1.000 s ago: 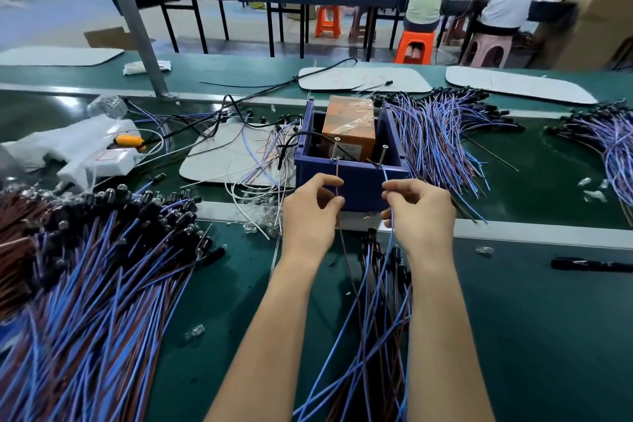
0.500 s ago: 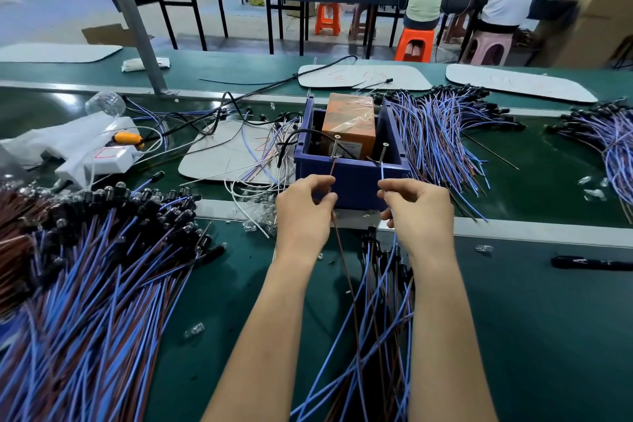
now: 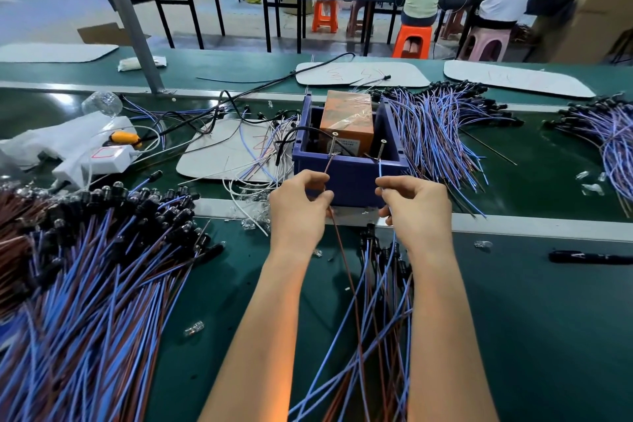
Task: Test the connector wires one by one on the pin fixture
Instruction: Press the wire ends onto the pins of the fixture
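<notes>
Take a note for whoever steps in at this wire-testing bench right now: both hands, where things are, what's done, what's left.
Left hand pinches the brown wire, tip raised to the left pin.
Right hand pinches the blue wire, tip at the right pin.
Both pins stand in the blue box just beyond the hands; contact is too small to confirm.
Done: this one pair is up at the pins.
Left: the bundle under the forearms and the pile on the left probably need testing; whether the pile right of the box is finished cannot be told.
</notes>
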Available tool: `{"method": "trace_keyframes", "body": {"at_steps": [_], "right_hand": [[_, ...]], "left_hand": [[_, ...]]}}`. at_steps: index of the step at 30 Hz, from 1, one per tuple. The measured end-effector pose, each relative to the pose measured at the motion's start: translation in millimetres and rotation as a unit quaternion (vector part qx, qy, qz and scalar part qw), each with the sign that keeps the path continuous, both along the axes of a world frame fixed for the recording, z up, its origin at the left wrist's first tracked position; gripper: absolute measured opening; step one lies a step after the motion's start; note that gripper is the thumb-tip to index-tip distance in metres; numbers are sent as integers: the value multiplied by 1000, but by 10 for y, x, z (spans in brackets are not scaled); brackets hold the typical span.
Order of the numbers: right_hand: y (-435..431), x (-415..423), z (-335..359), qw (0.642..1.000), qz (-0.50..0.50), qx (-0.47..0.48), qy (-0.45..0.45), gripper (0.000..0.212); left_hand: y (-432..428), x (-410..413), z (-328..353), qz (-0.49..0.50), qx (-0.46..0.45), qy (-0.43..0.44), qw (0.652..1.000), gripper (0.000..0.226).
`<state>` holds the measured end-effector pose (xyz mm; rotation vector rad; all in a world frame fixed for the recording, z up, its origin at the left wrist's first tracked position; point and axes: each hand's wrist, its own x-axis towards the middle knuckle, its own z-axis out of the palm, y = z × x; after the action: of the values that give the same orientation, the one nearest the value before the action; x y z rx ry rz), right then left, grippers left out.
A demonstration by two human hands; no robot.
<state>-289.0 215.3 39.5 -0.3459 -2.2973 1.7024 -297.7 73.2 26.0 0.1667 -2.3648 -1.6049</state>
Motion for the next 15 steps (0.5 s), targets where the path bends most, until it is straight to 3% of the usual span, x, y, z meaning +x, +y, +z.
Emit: {"method": "trace_keyframes", "body": {"at_steps": [7,15], "right_hand": [[18,24,44,1000,-4,-24,16,23],[117,333,594,975,-31,-154,158,29]], "left_hand": [[9,57,109,-24,2,-2,1000,19],[-10,380,825,-58,115,126,984,32]]}}
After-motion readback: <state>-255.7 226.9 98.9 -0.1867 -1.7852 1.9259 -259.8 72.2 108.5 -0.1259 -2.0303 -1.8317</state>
